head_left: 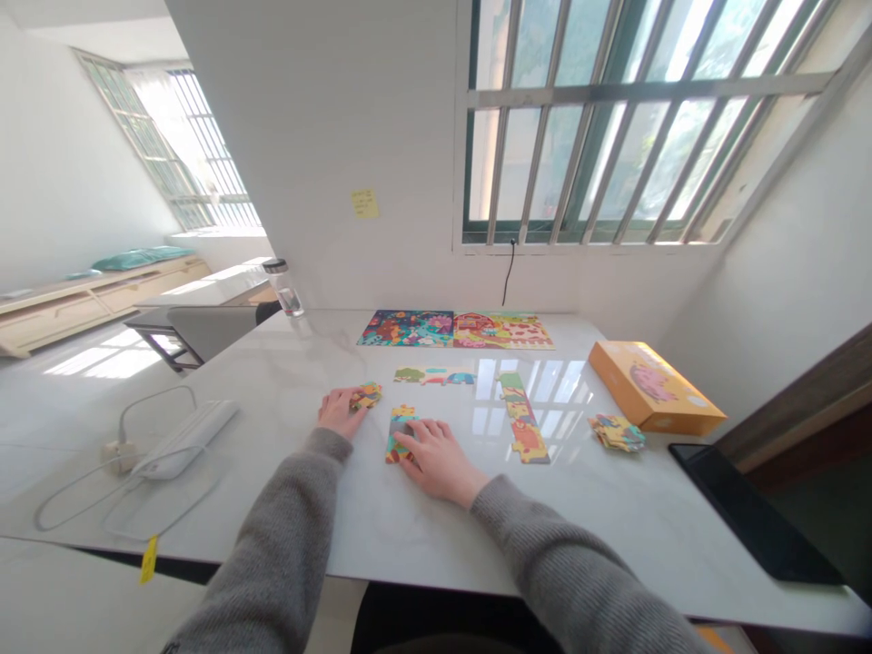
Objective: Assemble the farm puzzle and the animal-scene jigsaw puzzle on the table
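White stone table (pixel 272 495) carries all items inspected. Both hands are apart, close to one another, and neither is clamped on anything that can be confirmed. Left hand (pixel 339 411) has its fingertips against a small cluster of jigsaw pieces (pixel 366 396); whether that cluster is gripped cannot be determined. Right hand (pixel 437 460) rests palm-down with its fingers lying over a joined strip of jigsaw pieces (pixel 401 436), not closed around it.

Ahead of the hands, a horizontal jigsaw strip (pixel 434 375) and a longer angled jigsaw strip (pixel 521 418) lie flat on the table, neither touched. A loose heap of jigsaw pieces (pixel 617 432) sits to the right, just beside an orange box (pixel 654 386). Two finished puzzles (pixel 453 329) lie edge to edge along the far side of the table. A glass bottle (pixel 283 289) with a dark cap stands at the far left corner. A white corded device (pixel 187 438) lies on the left, and a black tablet (pixel 753 513) lies at the right edge.
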{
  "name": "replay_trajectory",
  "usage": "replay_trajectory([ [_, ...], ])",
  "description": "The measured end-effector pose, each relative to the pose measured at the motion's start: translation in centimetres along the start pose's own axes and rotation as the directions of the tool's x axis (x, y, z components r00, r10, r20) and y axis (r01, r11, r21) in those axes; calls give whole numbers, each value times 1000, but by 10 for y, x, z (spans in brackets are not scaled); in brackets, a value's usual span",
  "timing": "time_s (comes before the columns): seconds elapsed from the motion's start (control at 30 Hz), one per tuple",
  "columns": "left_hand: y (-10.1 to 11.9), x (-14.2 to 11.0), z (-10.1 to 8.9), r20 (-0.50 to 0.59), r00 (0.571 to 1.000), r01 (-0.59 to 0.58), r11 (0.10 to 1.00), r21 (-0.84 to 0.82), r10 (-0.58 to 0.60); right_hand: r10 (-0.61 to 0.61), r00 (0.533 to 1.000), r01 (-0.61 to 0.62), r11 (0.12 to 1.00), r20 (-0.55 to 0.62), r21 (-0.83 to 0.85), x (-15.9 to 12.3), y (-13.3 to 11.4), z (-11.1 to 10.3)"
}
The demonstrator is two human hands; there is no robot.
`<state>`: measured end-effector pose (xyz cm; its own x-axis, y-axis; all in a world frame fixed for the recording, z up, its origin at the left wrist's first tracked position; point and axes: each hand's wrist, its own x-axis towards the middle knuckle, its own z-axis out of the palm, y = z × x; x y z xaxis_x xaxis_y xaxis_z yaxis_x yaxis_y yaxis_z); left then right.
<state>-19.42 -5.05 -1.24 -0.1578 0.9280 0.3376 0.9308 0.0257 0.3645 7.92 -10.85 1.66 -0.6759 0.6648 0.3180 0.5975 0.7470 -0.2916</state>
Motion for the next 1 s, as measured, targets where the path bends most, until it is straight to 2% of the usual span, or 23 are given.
replay_trajectory([
  [0.1,2,0,-4,-58,996,-66,996,-56,63,34,999,-34,998,3,48,-4,2,-3],
  [0.2,13,-4,-7,-95,970,-236,961,-142,224,89,996,-85,988,-26,129,-6,8,-7],
  [0.27,28,-12,-6,-119,935,-351,916,-195,333,152,985,-132,970,-85,203,-5,15,-9],
  [0.37,57,-28,-2,-169,874,-484,840,-244,455,265,942,-182,918,-205,352,-2,29,-9],
  [0.43,74,-38,0,-125,833,-551,787,-278,539,326,912,-189,872,-249,451,0,39,-8],
  [0.6,94,-50,-2,10,800,-565,760,-321,599,389,899,-207,781,-200,589,2,53,-4],
  [0.83,96,-54,-1,-14,765,-607,713,-351,644,398,914,-235,671,-74,703,4,57,-6],
  [0.9,95,-53,0,-38,772,-606,716,-347,635,379,924,-229,655,-51,720,4,58,-7],
  [1.0,93,-51,1,-80,814,-568,758,-319,576,355,935,-228,640,-19,733,4,57,-10],
])
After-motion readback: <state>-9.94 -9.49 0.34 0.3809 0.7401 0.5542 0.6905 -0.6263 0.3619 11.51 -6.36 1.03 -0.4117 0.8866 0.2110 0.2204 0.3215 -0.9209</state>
